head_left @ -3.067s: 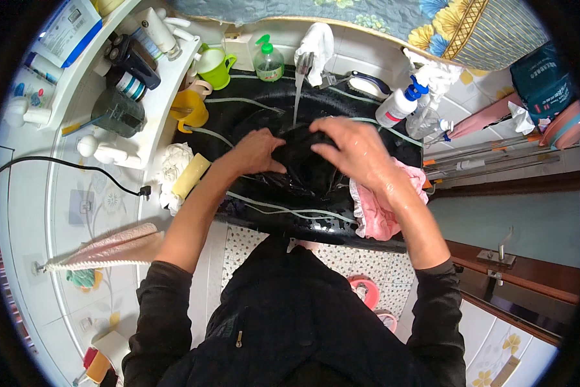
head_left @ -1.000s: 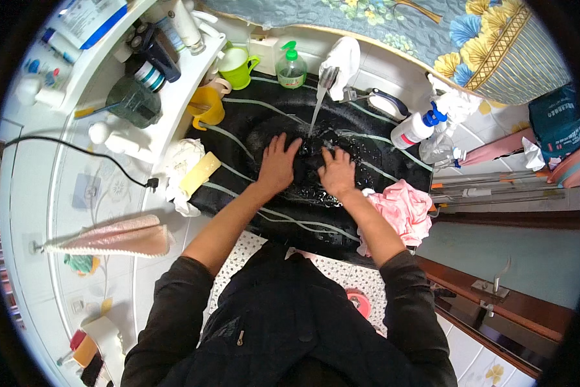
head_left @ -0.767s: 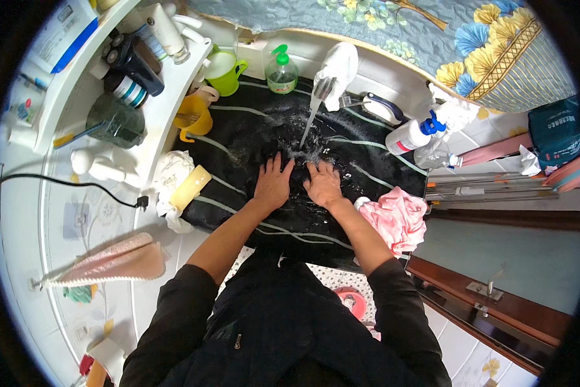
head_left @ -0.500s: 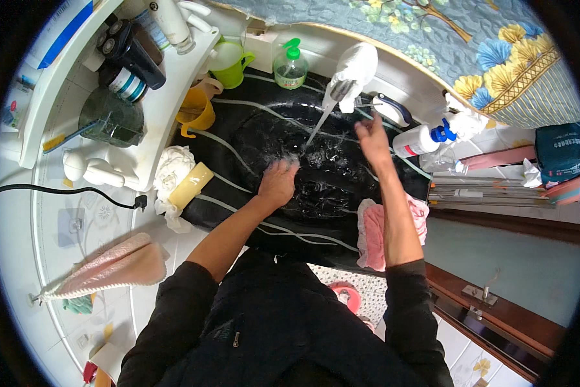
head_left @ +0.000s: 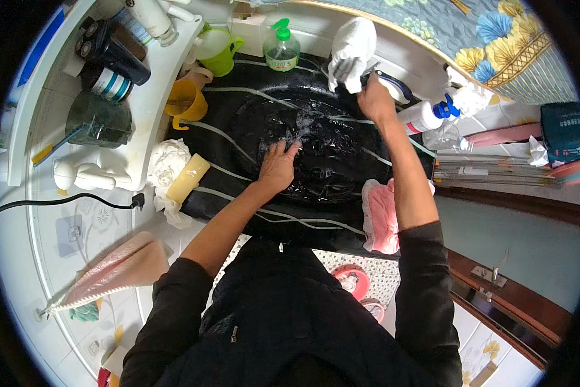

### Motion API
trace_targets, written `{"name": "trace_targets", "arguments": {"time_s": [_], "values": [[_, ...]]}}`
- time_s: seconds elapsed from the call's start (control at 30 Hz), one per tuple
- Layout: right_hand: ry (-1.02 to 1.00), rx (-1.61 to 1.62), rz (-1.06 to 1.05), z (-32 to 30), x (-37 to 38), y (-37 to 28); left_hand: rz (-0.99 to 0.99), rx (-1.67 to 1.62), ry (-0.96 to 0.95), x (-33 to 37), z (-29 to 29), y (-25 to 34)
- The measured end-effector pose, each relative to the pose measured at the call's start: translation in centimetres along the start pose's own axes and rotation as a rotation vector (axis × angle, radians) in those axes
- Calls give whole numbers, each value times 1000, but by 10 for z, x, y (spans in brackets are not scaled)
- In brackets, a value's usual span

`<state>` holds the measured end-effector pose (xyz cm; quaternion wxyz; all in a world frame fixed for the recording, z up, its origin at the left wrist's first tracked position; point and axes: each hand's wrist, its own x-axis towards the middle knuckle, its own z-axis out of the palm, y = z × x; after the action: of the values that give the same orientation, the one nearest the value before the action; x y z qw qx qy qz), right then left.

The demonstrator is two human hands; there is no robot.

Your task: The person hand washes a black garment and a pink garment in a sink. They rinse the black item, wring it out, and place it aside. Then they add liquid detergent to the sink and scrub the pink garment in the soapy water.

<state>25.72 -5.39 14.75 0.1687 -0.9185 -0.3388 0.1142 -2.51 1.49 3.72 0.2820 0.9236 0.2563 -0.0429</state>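
Observation:
My left hand (head_left: 277,168) is over the black sink basin (head_left: 238,138), palm down with its fingers apart. Below its fingertips is shiny, rippled water with white foam (head_left: 307,120); I cannot make out whether anything dark lies in it. At the back of the sink, my right hand (head_left: 375,101) has its fingers bent around the tap's thin metal lever (head_left: 371,67), partly hiding it. Beside that hand stands the tap (head_left: 346,68), wrapped in white cloth (head_left: 356,40). A dark-and-white handled object (head_left: 395,86) lies just right of my right hand.
A pink cloth (head_left: 381,216) hangs over the right front edge. At the back are a green pump bottle (head_left: 282,53) and a white bottle with blue trigger (head_left: 424,116). Yellow soap (head_left: 189,177), a yellow mug (head_left: 188,103) and a green cup (head_left: 219,51) line the left.
My right hand has moved back to the tap lever. The water stream that ran from the tap no longer shows. My left hand stays in the basin, its fingers more spread.

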Motion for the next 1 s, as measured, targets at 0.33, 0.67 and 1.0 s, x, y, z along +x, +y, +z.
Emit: {"name": "trace_targets", "arguments": {"time_s": [0.33,0.67,1.0], "values": [[-480,-99,-128,77,-148,32,58,-385,372,-17,-57,2],[-183,891,20,10,-149,14,-19,-716,629,-41,-140,76],[-220,1507,357,122,-161,-1,-80,-1045,17,-62,-30,85]]}}
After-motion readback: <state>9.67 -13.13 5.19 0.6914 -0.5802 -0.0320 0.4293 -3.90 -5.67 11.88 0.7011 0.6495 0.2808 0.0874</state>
